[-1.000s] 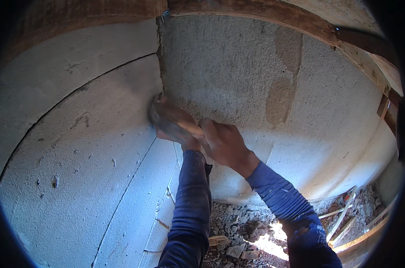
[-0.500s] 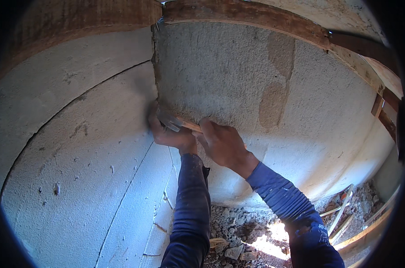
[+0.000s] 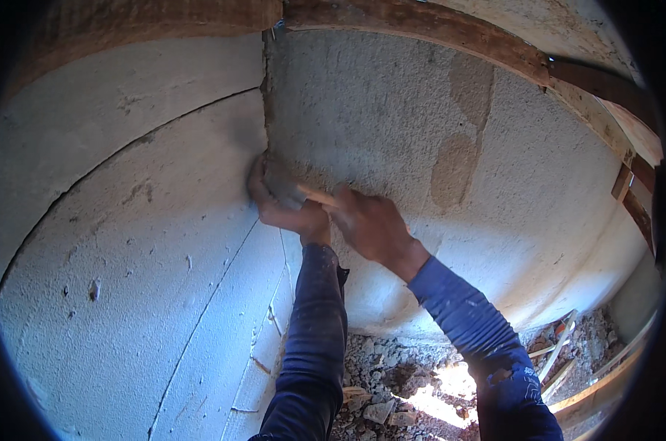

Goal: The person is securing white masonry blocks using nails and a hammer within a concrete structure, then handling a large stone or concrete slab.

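My right hand (image 3: 376, 226) is wrapped around the wooden handle of a hammer (image 3: 317, 195). The hammer's head is smeared by motion in front of the inside corner where two walls meet. Just left of it, my left hand (image 3: 287, 213) is raised against the corner, its fingers curled up along the joint. Whatever those fingers pinch is hidden or too small to make out. The left wall (image 3: 127, 242) is made of pale panels or blocks with dark seams; the rough grey plaster wall (image 3: 377, 110) faces me, with brownish damp patches.
Wooden beams (image 3: 414, 26) run along the top of both walls. Rubble (image 3: 377, 386) covers the ground below, partly sunlit. Thin wooden strips (image 3: 561, 360) lean at the lower right, near a longer timber (image 3: 598, 386).
The hammer head, fairly sharp before, is now blurred and its handle is angled a little more steeply. My left hand stays at the corner. The whole view has shifted slightly.
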The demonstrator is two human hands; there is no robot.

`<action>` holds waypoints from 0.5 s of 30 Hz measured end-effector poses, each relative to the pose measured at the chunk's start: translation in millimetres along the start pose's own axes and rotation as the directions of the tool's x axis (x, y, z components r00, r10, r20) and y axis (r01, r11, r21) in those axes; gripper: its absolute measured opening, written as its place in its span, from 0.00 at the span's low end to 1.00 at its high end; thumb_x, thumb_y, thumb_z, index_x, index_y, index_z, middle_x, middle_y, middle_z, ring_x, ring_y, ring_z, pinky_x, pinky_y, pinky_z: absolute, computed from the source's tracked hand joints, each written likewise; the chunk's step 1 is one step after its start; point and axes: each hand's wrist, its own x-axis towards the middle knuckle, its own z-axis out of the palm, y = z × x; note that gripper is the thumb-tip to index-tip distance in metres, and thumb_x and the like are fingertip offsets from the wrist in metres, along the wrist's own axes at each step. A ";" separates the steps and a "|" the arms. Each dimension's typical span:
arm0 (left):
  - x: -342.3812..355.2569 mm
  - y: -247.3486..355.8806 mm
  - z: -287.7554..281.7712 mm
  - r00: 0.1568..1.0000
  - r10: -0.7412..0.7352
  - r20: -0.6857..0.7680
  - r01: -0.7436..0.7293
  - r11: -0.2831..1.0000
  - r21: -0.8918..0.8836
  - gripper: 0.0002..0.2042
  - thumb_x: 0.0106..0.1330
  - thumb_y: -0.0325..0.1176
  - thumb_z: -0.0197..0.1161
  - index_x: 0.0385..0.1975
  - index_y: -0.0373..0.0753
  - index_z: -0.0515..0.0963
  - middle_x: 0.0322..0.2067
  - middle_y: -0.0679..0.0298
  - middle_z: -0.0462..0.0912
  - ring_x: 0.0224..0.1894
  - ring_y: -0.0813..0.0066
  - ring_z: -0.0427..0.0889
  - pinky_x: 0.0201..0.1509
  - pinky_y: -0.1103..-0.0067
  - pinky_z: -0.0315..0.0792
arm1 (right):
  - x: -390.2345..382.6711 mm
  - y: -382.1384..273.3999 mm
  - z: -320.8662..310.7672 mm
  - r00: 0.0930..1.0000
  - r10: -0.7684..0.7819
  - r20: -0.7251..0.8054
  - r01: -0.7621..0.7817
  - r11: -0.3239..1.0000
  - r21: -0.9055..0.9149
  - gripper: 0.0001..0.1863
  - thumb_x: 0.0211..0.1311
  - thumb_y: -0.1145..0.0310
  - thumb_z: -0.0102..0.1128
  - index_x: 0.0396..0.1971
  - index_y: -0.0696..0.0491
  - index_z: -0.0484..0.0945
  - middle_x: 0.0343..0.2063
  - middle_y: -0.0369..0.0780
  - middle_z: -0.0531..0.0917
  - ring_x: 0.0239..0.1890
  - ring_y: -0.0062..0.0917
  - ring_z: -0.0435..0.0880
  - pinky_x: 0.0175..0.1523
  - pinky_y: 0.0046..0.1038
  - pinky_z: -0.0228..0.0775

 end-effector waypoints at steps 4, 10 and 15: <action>-4.8 5.1 -12.0 0.992 -0.126 -0.022 0.127 0.990 0.056 0.13 0.69 0.27 0.54 0.49 0.27 0.74 0.43 0.54 0.83 0.43 0.67 0.82 0.48 0.74 0.76 | -19.2 -21.5 -5.1 0.979 0.202 0.008 -0.200 0.961 0.191 0.13 0.70 0.65 0.56 0.44 0.60 0.69 0.26 0.51 0.81 0.29 0.48 0.84 0.31 0.40 0.75; -62.2 0.7 -75.1 0.881 -0.469 0.059 0.472 0.874 -0.112 0.15 0.69 0.33 0.56 0.50 0.31 0.69 0.35 0.63 0.76 0.30 0.77 0.75 0.37 0.79 0.73 | -79.2 -31.6 -3.2 0.838 0.515 0.179 -0.537 0.723 0.434 0.10 0.72 0.68 0.48 0.44 0.60 0.70 0.22 0.48 0.75 0.21 0.37 0.76 0.28 0.33 0.67; -111.4 29.8 -143.3 0.836 -0.516 0.185 0.454 0.842 0.292 0.12 0.70 0.29 0.52 0.49 0.30 0.67 0.43 0.53 0.72 0.45 0.64 0.73 0.49 0.69 0.68 | -90.0 -57.8 -5.4 0.856 0.516 0.016 -0.444 0.721 0.532 0.15 0.77 0.60 0.45 0.43 0.58 0.71 0.15 0.38 0.71 0.18 0.21 0.71 0.25 0.27 0.61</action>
